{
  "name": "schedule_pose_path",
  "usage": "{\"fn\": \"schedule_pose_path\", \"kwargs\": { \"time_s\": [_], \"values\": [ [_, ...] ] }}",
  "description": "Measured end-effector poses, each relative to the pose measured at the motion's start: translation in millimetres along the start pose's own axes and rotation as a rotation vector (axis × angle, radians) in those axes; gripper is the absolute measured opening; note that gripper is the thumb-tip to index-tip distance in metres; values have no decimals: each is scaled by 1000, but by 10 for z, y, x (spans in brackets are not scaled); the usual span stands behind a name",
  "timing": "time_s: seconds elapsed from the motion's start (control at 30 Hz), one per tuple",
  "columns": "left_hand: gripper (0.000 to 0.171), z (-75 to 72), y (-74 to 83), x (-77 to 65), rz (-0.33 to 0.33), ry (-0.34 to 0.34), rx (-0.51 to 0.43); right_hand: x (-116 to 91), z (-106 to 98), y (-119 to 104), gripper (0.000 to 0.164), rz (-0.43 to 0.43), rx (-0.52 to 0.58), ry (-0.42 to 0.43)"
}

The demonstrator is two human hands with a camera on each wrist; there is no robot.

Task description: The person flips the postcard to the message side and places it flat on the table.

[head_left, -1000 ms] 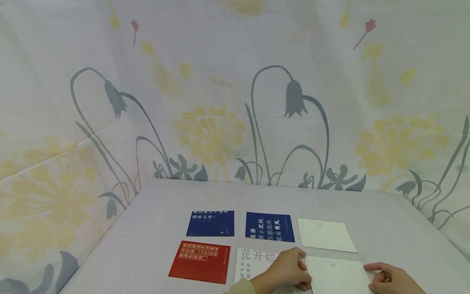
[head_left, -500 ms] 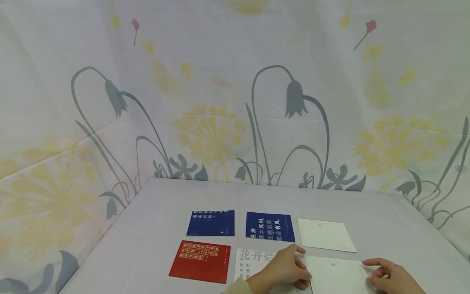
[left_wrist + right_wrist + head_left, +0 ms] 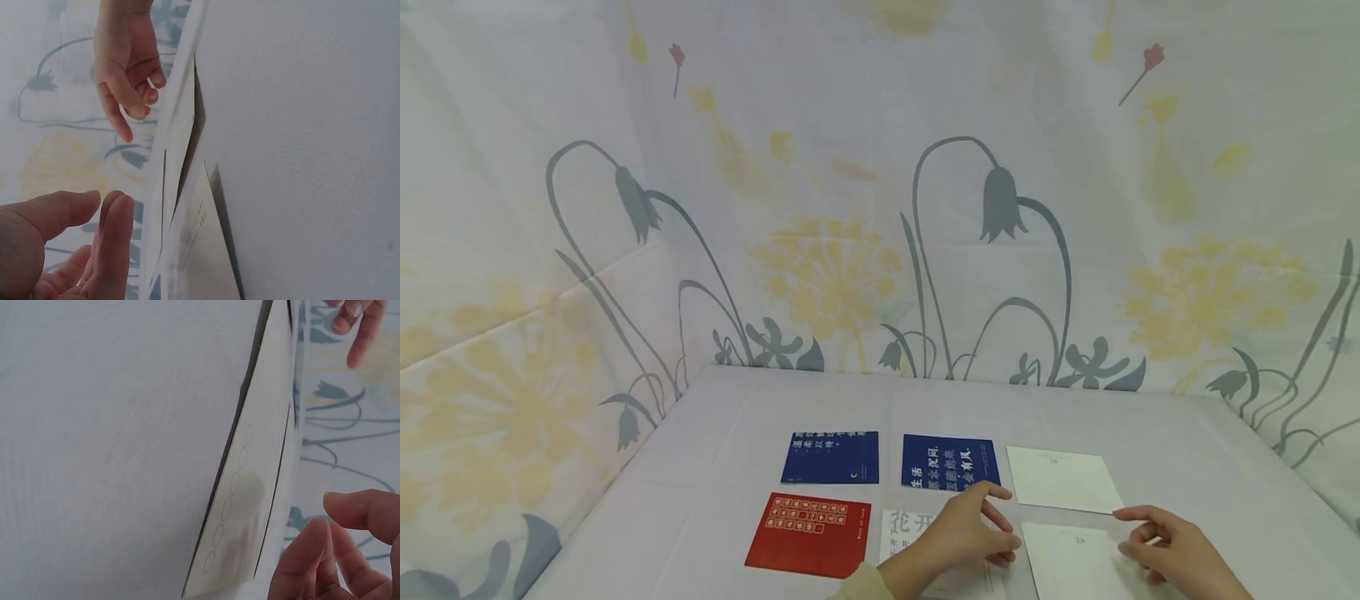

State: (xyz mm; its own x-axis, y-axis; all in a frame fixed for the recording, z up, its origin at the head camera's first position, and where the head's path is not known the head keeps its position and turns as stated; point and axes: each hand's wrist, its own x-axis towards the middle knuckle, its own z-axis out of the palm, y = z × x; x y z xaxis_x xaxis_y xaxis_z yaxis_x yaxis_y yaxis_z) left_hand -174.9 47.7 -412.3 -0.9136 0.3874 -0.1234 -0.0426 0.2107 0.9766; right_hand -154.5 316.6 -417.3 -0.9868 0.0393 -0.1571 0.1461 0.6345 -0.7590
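In the head view, my left hand (image 3: pixel 966 537) hovers over the white card with grey characters (image 3: pixel 897 546), its fingers loosely bent around nothing. A blank-looking white card (image 3: pixel 1067 562) lies flat to its right. Above that card's right side is my right hand (image 3: pixel 1176 550), thumb and fingers relaxed and holding nothing. Seen from the right wrist, a row of printed circles runs along the near white card (image 3: pixel 240 487), and a gap separates it from the right fingers (image 3: pixel 300 556). The left wrist view also shows the left fingers (image 3: pixel 115 244) raised off the cards.
Behind the near white card lies another white card (image 3: pixel 1060 479). Two blue cards, one on the left (image 3: pixel 831 462) and one in the middle (image 3: pixel 951 458), share that back row. A red card (image 3: pixel 812 542) lies front left. Floral cloth (image 3: pixel 842 167) hangs behind the white table (image 3: pixel 760 400).
Both hands have come off the edges of the near white card and lifted slightly. The left moved a little left and up, the right a little left and up. The cards stay put.
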Motion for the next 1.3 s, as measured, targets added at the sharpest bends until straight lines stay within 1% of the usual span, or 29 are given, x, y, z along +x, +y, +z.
{"fn": "schedule_pose_path", "kwargs": {
  "time_s": [0.2, 0.3, 0.4, 0.57, 0.77, 0.93, 1.2, 1.3],
  "values": [
    [47, -122, -27, 14, 37, 12, -20, 15, 60, -97, 43, -8, 31, 11],
    [46, -167, -37, 27, 54, 22, -16, 28, 76, -142, 45, -20, 57, 21],
    [46, -211, -57, 32, 63, 34, -7, 40, 101, -184, 46, -36, 90, 26],
    [45, -306, -109, 24, 69, 50, 7, 54, 172, -247, 47, -55, 144, 11],
    [46, -438, -133, 18, 95, 71, 29, 77, 252, -360, 47, -81, 171, 29],
    [47, -535, -115, 6, 106, 89, 68, 112, 319, -459, 46, -86, 189, 54],
    [48, -717, -128, 14, 148, 82, 57, 165, 407, -568, 44, -96, 201, 75],
    [49, -792, -137, 19, 153, 87, 74, 189, 443, -606, 44, -104, 209, 78]
  ]
}}
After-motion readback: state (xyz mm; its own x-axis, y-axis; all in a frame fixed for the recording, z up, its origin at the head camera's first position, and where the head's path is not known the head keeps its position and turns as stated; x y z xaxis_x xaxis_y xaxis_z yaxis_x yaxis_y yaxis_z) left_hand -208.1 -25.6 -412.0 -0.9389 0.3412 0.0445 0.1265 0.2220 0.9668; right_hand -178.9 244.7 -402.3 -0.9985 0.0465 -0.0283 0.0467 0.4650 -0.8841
